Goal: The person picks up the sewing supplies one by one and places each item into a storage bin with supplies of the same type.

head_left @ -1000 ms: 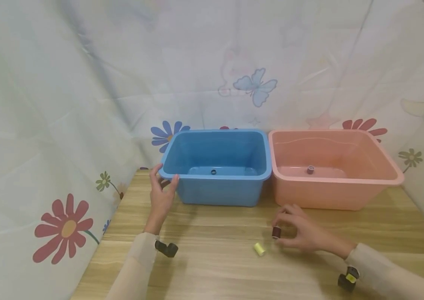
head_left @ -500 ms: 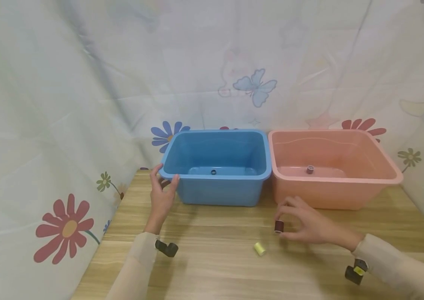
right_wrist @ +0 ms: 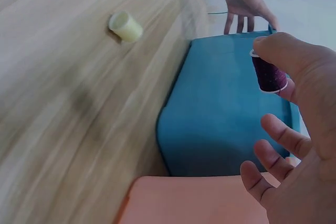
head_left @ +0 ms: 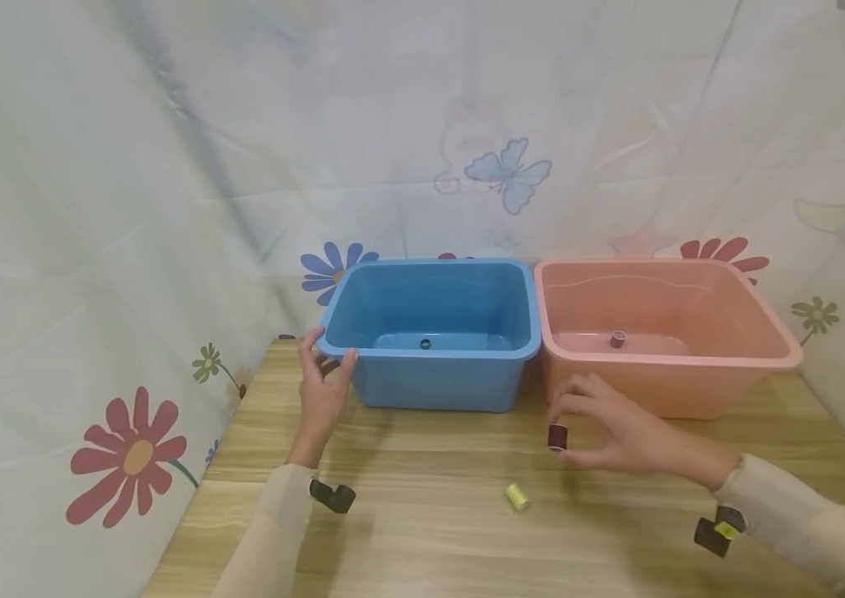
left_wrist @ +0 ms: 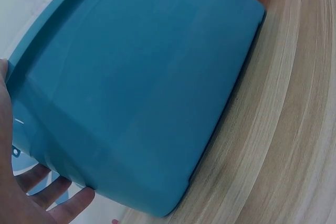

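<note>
My right hand pinches a dark maroon spool of thread between thumb and index finger, just in front of the pink tub. In the right wrist view the spool's pale end rims show, and the other fingers are spread loosely below it. My left hand holds the front left corner of the blue tub; in the left wrist view several fingertips touch the tub's outer wall. A yellow spool of thread lies on its side on the table, left of and nearer than my right hand.
The pink tub stands right beside the blue one, with a dark spool on its floor. A small dark round thing lies in the blue tub. Behind the wooden table hangs a patterned curtain.
My right hand has moved slightly up and to the right with the maroon spool, away from the yellow spool. The left hand stays on the blue tub.
</note>
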Demonstrator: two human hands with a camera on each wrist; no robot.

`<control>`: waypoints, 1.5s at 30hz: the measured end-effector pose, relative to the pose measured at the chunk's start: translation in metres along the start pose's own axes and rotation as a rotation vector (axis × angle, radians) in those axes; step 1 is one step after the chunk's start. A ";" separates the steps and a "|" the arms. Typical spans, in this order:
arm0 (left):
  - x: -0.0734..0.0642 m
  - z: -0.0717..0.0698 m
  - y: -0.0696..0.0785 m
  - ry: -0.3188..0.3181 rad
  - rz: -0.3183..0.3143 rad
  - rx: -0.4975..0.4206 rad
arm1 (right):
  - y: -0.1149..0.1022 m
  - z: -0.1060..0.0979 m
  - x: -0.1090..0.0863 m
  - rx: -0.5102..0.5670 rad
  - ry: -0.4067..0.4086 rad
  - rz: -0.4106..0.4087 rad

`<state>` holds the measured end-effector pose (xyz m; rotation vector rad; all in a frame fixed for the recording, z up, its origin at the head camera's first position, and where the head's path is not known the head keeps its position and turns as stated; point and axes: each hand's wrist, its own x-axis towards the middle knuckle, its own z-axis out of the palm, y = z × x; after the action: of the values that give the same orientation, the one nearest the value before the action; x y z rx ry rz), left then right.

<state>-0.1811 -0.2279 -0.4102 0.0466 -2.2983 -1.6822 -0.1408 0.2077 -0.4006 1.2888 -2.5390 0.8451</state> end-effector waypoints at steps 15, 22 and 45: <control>0.000 0.001 -0.001 0.007 0.014 -0.002 | -0.006 -0.025 0.014 0.001 0.014 -0.041; 0.012 0.003 -0.031 0.016 0.016 -0.016 | -0.008 -0.043 0.023 -0.017 0.012 -0.003; 0.015 0.003 -0.040 0.035 0.036 -0.007 | 0.009 -0.087 0.047 -0.046 0.147 0.008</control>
<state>-0.2019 -0.2402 -0.4451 0.0328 -2.2547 -1.6582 -0.1853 0.2277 -0.3136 1.1585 -2.4365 0.8455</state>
